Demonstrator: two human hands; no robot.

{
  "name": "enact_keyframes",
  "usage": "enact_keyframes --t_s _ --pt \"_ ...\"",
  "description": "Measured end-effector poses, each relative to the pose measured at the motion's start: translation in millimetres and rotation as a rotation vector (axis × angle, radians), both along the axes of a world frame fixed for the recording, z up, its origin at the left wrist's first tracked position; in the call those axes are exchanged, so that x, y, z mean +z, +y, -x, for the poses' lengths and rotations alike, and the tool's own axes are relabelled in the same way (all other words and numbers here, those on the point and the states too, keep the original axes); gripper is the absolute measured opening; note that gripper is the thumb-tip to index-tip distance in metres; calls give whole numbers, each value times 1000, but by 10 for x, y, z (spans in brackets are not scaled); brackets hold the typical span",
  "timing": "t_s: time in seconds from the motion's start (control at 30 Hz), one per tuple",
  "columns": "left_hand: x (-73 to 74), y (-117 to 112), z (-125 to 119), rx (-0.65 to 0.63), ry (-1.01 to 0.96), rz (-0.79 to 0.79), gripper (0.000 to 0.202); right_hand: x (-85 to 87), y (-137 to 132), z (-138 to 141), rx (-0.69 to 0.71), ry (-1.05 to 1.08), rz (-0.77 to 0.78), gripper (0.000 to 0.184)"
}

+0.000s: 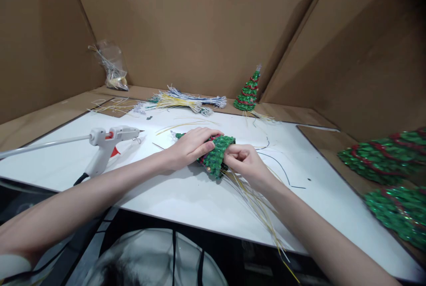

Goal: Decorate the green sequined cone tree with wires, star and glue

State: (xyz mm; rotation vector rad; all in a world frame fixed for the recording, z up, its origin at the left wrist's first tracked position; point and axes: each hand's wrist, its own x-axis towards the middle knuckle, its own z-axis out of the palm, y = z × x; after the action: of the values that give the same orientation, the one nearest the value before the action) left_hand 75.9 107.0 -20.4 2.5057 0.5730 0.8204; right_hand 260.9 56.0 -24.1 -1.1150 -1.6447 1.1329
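Two hands are on one tree (pixel 218 155), which lies on its side near the middle of the white worktop (pixel 186 201).

**Grip.** The left hand (pixel 193 146) lies over the tree's upper side, fingers together and pressing it down. The right hand (pixel 244 161) is at the tree's wide end, fingers bunched and pinched on the rim. What exactly sits between them is hidden.

**Surroundings, taken from the tree.**
- Thin wires (pixel 256 206) run out of its wide end towards the near edge and over it, passing beside the right forearm.
- A glue gun (pixel 111 141) stands well to its left, nozzle pointing towards it and close to the left forearm.
- A black wire (pixel 282 168) lies loose just to its right.
- Behind it are a wire bundle (pixel 186 101) and a standing tree (pixel 248 93).
- Spare trees (pixel 376 155) lie far to its right.

**Risks, as judged.**
- The trailing wires could catch on the right forearm or the worktop edge and be tugged out of the tree.
- Firm pressure from the left hand could flatten or shed the sequins.
- If the gun is hot, a sideways shift of the left arm could meet the nozzle or knock the gun over.
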Motion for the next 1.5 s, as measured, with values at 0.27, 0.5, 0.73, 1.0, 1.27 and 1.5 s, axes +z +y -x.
enact_keyframes --t_s 0.27,0.5,0.73,1.0,1.27,1.5 --pt "17 6 30 -29 11 18 46 10 17 -15 16 12 72 27" --pt "19 12 30 -39 23 -10 45 -25 14 -15 5 22 46 29" --pt "17 7 20 -35 21 -17 45 -12 4 9 -9 54 55 27" --pt "18 -9 21 -10 2 24 44 -20 13 -2 -18 79 82 25" --pt "8 -24 38 -19 -90 83 40 4 0 -13 28 113 158 30" --pt "150 -186 203 23 -239 -53 30 40 -15 -55 47 152 249 33"
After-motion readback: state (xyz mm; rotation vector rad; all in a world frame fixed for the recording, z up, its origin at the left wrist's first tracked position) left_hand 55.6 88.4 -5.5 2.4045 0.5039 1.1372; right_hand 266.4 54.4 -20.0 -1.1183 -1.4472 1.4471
